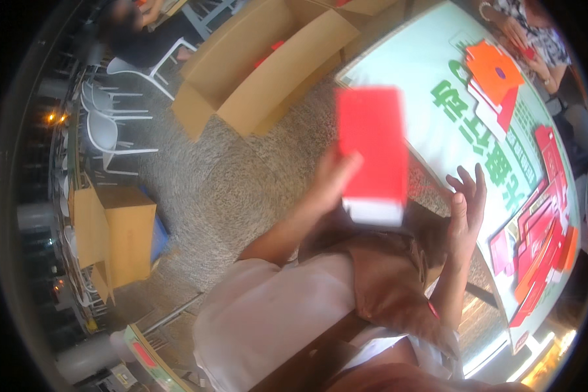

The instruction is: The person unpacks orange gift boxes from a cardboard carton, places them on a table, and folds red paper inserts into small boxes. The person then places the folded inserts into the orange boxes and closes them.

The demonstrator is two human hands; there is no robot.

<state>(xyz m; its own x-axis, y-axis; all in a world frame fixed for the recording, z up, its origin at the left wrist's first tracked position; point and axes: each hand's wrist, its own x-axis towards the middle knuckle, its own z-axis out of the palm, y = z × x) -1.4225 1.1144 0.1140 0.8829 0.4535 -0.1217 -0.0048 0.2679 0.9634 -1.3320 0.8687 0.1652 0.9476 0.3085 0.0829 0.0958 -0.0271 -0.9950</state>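
Observation:
My left hand (333,178) is closed on the left side of a red rectangular packet (372,145). The packet has a white band at its lower end, and motion blurs it a little; I cannot make out whether it is a box or a stack of paper. My right hand (464,212) is raised near the table edge, fingers apart, with nothing in it. Right of it, on the white-and-green table (424,91), lies a spread of red and pink paper envelopes (541,242). Orange and red paper pieces (493,73) overlap farther back on the table.
A large open cardboard box (287,75) with something red inside stands on the floor ahead. A smaller open cardboard box (130,228) is at the left, below white chairs (103,134). Across the table are another person's hands (517,39). Someone else sits at the far left.

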